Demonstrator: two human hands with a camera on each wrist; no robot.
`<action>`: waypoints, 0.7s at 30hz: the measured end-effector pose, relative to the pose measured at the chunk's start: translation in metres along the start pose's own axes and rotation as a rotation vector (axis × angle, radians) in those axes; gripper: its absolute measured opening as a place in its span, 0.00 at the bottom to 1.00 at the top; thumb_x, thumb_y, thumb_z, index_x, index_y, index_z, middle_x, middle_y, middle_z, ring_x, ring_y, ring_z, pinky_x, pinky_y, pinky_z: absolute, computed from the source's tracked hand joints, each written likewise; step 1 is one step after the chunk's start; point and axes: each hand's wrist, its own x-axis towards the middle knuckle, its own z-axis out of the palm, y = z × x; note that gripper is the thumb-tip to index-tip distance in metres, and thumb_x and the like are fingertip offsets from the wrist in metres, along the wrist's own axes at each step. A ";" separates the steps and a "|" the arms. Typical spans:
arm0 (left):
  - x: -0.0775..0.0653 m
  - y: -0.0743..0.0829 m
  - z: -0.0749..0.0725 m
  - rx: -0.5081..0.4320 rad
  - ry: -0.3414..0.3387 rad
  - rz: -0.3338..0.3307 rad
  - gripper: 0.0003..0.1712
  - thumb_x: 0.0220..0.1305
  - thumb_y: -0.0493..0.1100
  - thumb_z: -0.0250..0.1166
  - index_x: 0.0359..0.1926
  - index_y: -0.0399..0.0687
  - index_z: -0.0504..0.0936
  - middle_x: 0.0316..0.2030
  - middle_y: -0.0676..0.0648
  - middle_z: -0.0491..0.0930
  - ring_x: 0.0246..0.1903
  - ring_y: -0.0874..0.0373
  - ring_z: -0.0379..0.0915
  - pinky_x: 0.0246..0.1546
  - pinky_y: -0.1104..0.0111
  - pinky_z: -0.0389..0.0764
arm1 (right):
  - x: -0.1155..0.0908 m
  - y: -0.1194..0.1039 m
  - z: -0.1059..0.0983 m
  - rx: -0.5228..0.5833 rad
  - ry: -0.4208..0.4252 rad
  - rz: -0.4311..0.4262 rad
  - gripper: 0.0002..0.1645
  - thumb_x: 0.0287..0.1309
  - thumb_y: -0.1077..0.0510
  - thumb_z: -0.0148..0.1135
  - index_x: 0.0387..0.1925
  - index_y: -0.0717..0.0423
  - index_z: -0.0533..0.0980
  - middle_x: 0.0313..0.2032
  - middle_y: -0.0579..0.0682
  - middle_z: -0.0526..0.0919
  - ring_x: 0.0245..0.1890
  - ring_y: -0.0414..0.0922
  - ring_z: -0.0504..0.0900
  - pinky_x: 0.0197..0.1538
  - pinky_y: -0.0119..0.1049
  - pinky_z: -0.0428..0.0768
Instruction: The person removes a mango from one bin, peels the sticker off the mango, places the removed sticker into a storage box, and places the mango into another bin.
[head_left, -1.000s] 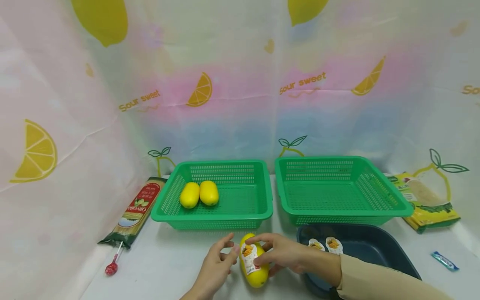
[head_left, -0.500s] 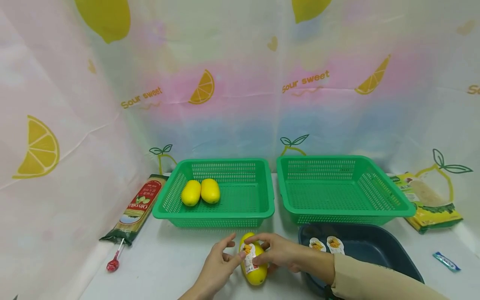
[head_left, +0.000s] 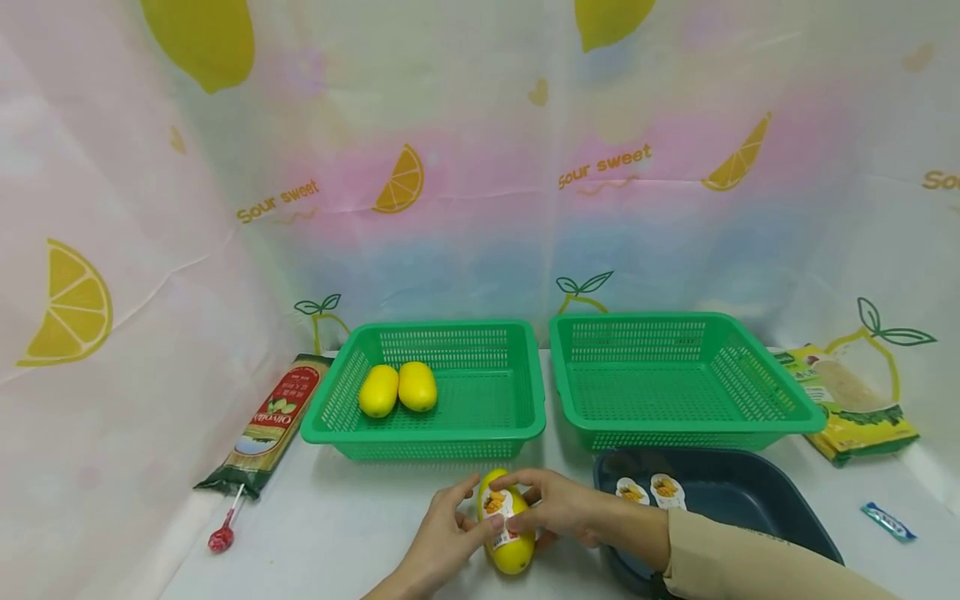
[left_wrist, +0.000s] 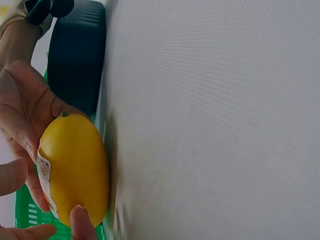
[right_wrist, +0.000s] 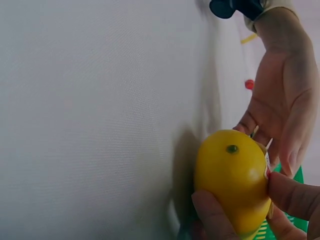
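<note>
A yellow oval fruit (head_left: 512,557), possibly a mango or small melon, lies on the table between both hands. A white picture label (head_left: 498,505) is on its upper face. My right hand (head_left: 562,504) grips the fruit from the right, thumb on the label, fingers round the far side. My left hand (head_left: 442,537) is at its left side, thumb over the label and fingers bent along the fruit. In the left wrist view the fruit (left_wrist: 77,165) shows a small stem end. The right wrist view shows the fruit (right_wrist: 232,175) between right thumb and finger; the left fingers are partly hidden behind it.
Two yellow fruits (head_left: 397,388) sit in the left green basket (head_left: 423,435); a second green basket (head_left: 690,427) stands beside it. A dark blue tub (head_left: 750,500) bears two picture labels (head_left: 666,492). Around lie a lollipop (head_left: 221,537), two food packets (head_left: 273,417) and a small blue wrapper (head_left: 888,522).
My left hand has moved right, bringing its thumb onto the label and its fingers against the fruit. The right hand keeps its grip; the fruit has hardly moved.
</note>
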 end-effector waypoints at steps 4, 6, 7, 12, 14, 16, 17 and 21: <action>0.002 0.000 0.001 0.016 -0.007 0.010 0.46 0.61 0.55 0.69 0.72 0.39 0.62 0.62 0.30 0.64 0.38 0.56 0.67 0.28 0.73 0.72 | -0.001 0.000 0.000 -0.009 0.005 -0.004 0.30 0.58 0.67 0.65 0.62 0.51 0.74 0.54 0.63 0.72 0.37 0.47 0.80 0.37 0.44 0.86; 0.003 -0.001 0.001 0.030 -0.010 0.005 0.45 0.61 0.54 0.69 0.72 0.39 0.62 0.62 0.30 0.63 0.38 0.56 0.67 0.28 0.73 0.71 | -0.002 0.000 -0.001 -0.013 0.006 -0.008 0.29 0.58 0.68 0.65 0.62 0.51 0.74 0.55 0.63 0.70 0.37 0.47 0.80 0.37 0.43 0.86; 0.003 -0.002 0.001 0.039 -0.012 0.003 0.45 0.61 0.54 0.69 0.72 0.39 0.62 0.62 0.30 0.64 0.38 0.56 0.67 0.29 0.73 0.71 | -0.002 0.001 -0.001 -0.016 0.009 -0.009 0.29 0.58 0.68 0.65 0.61 0.52 0.74 0.55 0.63 0.69 0.36 0.47 0.79 0.36 0.43 0.86; 0.005 -0.005 0.002 0.077 -0.019 -0.001 0.45 0.60 0.54 0.69 0.72 0.40 0.62 0.60 0.29 0.64 0.38 0.56 0.67 0.29 0.72 0.70 | -0.003 0.003 -0.002 -0.038 0.019 -0.009 0.29 0.58 0.68 0.65 0.61 0.51 0.75 0.50 0.60 0.70 0.35 0.47 0.78 0.36 0.43 0.86; 0.005 -0.005 0.002 0.079 -0.022 0.003 0.46 0.61 0.55 0.69 0.72 0.40 0.62 0.61 0.29 0.64 0.38 0.55 0.67 0.30 0.71 0.70 | -0.002 0.004 -0.002 -0.044 0.022 -0.010 0.29 0.58 0.67 0.65 0.61 0.51 0.75 0.49 0.59 0.70 0.35 0.47 0.79 0.36 0.44 0.86; 0.006 -0.005 0.002 0.080 -0.025 0.009 0.46 0.61 0.55 0.69 0.72 0.40 0.62 0.60 0.29 0.64 0.39 0.55 0.67 0.30 0.71 0.71 | -0.002 0.003 -0.003 -0.054 0.027 -0.016 0.28 0.58 0.67 0.66 0.61 0.51 0.75 0.49 0.59 0.71 0.35 0.47 0.78 0.36 0.44 0.86; 0.007 -0.005 0.002 0.079 -0.029 0.013 0.45 0.60 0.55 0.69 0.72 0.41 0.62 0.60 0.30 0.65 0.40 0.55 0.67 0.31 0.70 0.71 | -0.002 0.003 -0.003 -0.068 0.033 -0.018 0.28 0.58 0.67 0.66 0.61 0.50 0.75 0.49 0.59 0.71 0.35 0.47 0.78 0.36 0.43 0.86; 0.009 -0.006 0.002 0.080 -0.049 0.037 0.45 0.60 0.55 0.70 0.72 0.42 0.63 0.57 0.33 0.67 0.41 0.54 0.68 0.31 0.68 0.72 | -0.003 0.003 -0.006 -0.139 0.056 -0.034 0.28 0.57 0.65 0.67 0.60 0.49 0.77 0.46 0.56 0.74 0.30 0.46 0.77 0.29 0.38 0.83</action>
